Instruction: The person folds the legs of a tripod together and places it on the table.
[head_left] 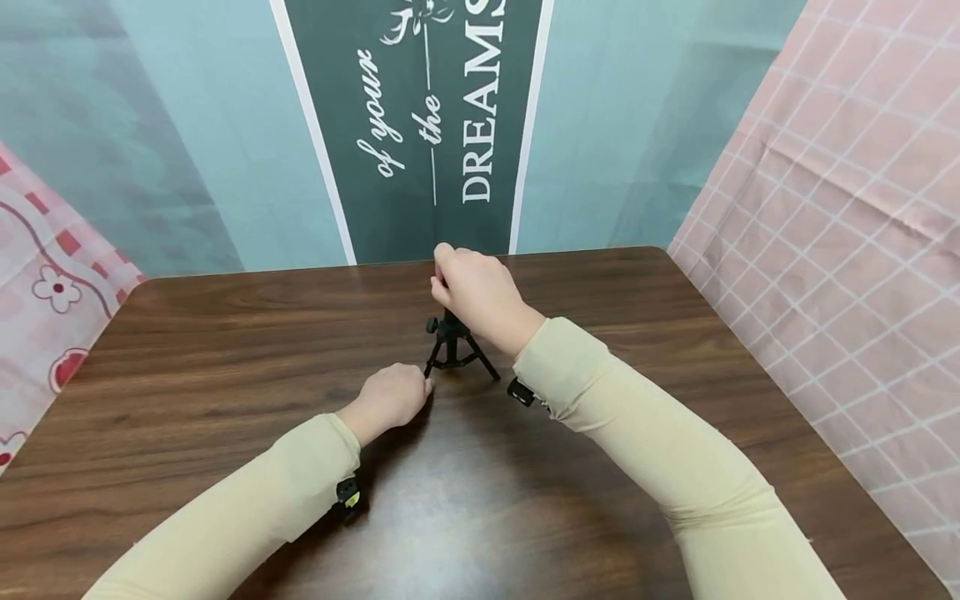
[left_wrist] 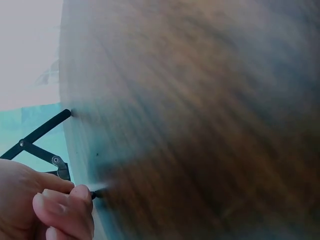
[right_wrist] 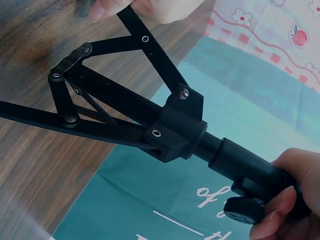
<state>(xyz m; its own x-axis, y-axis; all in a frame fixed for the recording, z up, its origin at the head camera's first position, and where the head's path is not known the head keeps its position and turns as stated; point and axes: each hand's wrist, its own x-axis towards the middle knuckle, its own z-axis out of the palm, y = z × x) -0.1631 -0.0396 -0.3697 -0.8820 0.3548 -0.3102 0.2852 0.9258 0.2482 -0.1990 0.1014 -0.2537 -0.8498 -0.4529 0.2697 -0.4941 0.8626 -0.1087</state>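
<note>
A small black tripod (head_left: 452,342) stands near the back of the wooden table with its legs spread. My right hand (head_left: 482,293) grips the upper column, its fingers curled round it beside a round black knob (right_wrist: 243,210). Down low, my left hand (head_left: 390,396) pinches one leg near the foot; the leg's tip pokes out past the fingertips (left_wrist: 80,197) in the left wrist view. The hinged braces and the leg collar (right_wrist: 182,125) show plainly in the right wrist view. The column's top is hidden by my right hand.
The brown wooden table (head_left: 225,350) ends just behind the tripod. A teal curtain with white lettering (head_left: 480,125) hangs beyond that edge. Pink checked cloth (head_left: 847,208) lines the right side, and a flowered cloth (head_left: 52,283) the left.
</note>
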